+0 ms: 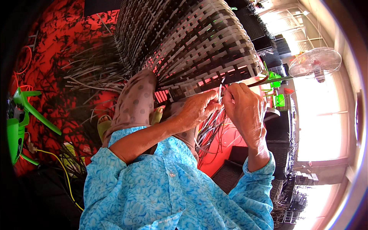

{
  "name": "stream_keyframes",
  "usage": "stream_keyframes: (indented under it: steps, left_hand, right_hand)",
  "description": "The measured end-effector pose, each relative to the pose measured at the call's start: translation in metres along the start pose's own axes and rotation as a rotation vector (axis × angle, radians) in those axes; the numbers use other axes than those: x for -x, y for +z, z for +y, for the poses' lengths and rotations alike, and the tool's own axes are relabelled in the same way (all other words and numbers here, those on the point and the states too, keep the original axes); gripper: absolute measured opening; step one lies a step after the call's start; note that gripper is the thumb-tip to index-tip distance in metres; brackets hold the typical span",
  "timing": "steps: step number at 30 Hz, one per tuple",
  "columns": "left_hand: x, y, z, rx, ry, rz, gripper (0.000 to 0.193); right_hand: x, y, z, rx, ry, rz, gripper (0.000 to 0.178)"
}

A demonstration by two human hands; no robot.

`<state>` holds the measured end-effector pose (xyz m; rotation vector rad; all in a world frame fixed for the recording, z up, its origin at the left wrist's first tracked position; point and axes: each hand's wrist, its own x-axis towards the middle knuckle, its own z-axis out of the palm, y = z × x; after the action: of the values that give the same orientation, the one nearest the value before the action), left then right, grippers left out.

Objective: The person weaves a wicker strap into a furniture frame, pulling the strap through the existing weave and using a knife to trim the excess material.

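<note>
A large woven piece (209, 36) of flat dark and grey-brown strips leans in front of my knees, its rim running along the near right side. Just below that rim, my left hand (198, 108) pinches a thin grey weaving strip (221, 89) between thumb and fingertips. My right hand (245, 108) is closed close beside it, fingers curled inward around the same strip; its fingertips are partly hidden. Beneath both hands hangs a bundle of loose strips (209, 132) in grey and dark tones.
Loose strip ends (96, 65) fan out left of the woven piece. The red floor (65, 23) is littered with dark scraps. A green plastic chair (19, 119) and yellow cord (65, 168) lie left. At right are a fan (316, 63) and stacked dark woven goods (278, 142).
</note>
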<state>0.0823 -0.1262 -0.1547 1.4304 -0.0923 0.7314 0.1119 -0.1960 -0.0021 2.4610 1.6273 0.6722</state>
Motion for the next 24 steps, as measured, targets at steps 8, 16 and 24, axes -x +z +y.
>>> stream_keyframes:
  steps: [8, 16, 24]
  left_hand:
    - [-0.003, -0.002, -0.014, 0.189, -0.103, 0.099, 0.019]
    - [-0.01, -0.016, -0.022, 0.272, -0.302, 0.007, 0.039]
    - [-0.019, -0.015, -0.007, 0.597, -0.502, -0.14, 0.058]
  right_hand:
    - [-0.024, 0.013, 0.004, 0.186, -0.062, -0.111, 0.011]
    - [-0.039, 0.024, 0.011, 0.131, -0.265, -0.041, 0.01]
    - [-0.049, 0.027, 0.015, 0.231, 0.013, -0.341, 0.012]
